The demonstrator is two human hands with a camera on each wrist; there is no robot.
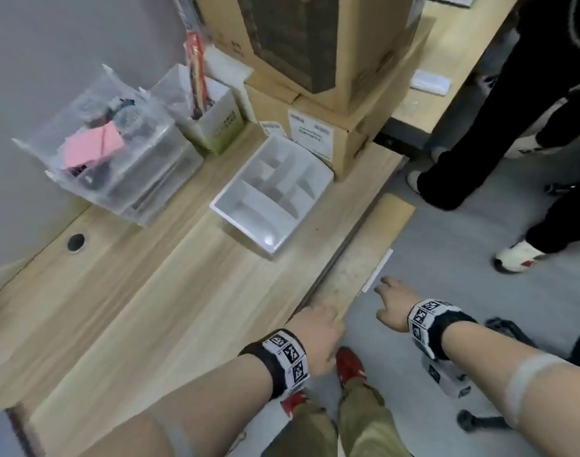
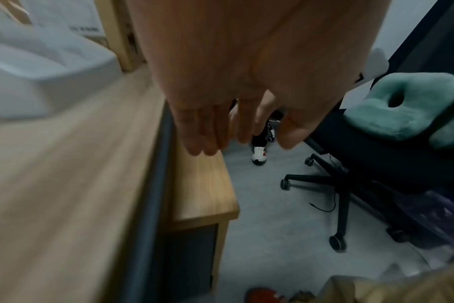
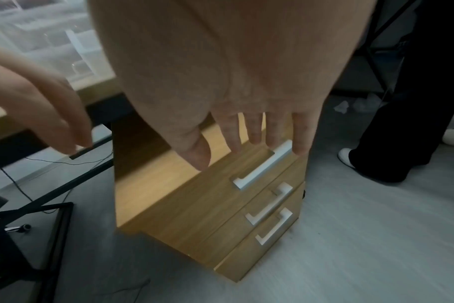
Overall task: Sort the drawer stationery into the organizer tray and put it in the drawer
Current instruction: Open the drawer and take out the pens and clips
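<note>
The white organizer tray [image 1: 230, 201] sits empty on the desk, its compartments bare; one corner shows in the left wrist view [image 2: 39, 71]. A clear plastic box [image 1: 117, 159] at the back left holds pink notes and other stationery. Below the desk edge stands a wooden drawer cabinet [image 3: 194, 205] with three drawers, all closed. My right hand [image 1: 385, 301] [image 3: 246, 151] hovers open, fingers straight, just above the top drawer's white handle [image 3: 262, 166] [image 1: 377, 272]. Over the cabinet top [image 2: 202, 184], my left hand [image 1: 328, 324] [image 2: 233, 141] is open and holds nothing.
Cardboard boxes [image 1: 331, 61] are stacked behind the tray, and a pen holder [image 1: 212, 120] stands beside them. Another person's legs and shoes [image 1: 519, 255] are on the floor to the right. An office chair [image 2: 376, 164] with a green cushion stands close behind me.
</note>
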